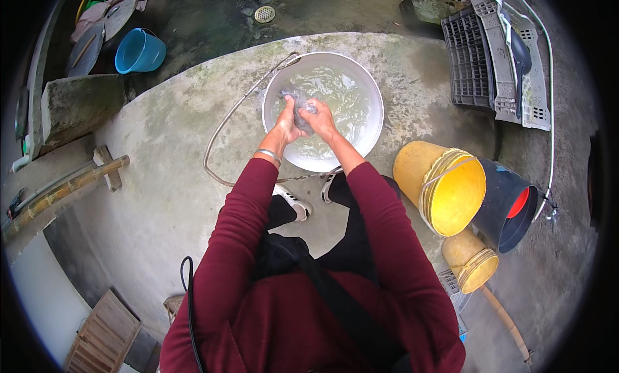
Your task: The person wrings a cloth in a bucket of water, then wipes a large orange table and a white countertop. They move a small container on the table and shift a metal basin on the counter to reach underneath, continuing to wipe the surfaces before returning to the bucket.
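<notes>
A round metal basin of cloudy, rippling water stands on the concrete in front of my feet, its thin bail handle lying out to the left. Over its left half, both hands grip a wet grey cloth bunched between them. My left hand has its fingers closed round the cloth's left side. On the other side my right hand squeezes it with bent fingers. Part of the cloth is hidden behind the fingers. A silver bangle circles my left wrist.
To the right lie a large yellow bucket, a black bucket and a smaller yellow bucket. Grey plastic crates lean at the far right. A blue bucket stands far left, near a concrete block.
</notes>
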The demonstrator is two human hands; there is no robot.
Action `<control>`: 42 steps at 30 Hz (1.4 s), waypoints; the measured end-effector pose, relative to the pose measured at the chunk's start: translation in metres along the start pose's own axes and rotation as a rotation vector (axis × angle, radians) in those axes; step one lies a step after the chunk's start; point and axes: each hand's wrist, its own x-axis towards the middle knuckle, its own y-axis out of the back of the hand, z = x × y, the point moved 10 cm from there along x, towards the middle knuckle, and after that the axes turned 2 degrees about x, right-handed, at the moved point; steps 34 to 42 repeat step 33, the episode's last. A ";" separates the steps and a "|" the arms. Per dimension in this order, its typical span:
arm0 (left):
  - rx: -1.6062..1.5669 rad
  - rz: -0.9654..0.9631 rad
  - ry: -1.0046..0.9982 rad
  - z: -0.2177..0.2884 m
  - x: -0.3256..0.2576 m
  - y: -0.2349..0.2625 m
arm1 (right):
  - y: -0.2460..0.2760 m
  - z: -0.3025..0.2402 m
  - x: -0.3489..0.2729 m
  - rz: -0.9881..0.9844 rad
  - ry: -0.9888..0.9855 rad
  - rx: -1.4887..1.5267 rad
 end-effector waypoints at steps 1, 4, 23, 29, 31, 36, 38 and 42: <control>-0.121 -0.106 0.053 -0.015 0.030 0.018 | -0.003 -0.047 -0.022 -0.017 0.112 -0.025; -0.131 -0.243 -0.015 -0.007 0.039 0.026 | 0.002 -0.135 -0.076 -0.038 0.299 0.122; 0.253 0.155 -0.048 0.022 0.003 0.038 | 0.065 -0.029 0.012 0.085 -0.148 -0.828; 0.087 -0.015 0.045 0.002 -0.001 -0.010 | -0.009 0.081 0.016 -0.073 -0.306 0.407; -0.118 -0.210 0.042 -0.011 0.029 0.013 | -0.018 -0.031 -0.025 -0.174 -0.026 0.243; -0.195 -0.326 0.060 -0.015 0.040 0.008 | -0.010 -0.101 -0.060 -0.178 0.216 0.084; -0.195 -0.326 0.060 -0.015 0.040 0.008 | -0.010 -0.101 -0.060 -0.178 0.216 0.084; -0.195 -0.326 0.060 -0.015 0.040 0.008 | -0.010 -0.101 -0.060 -0.178 0.216 0.084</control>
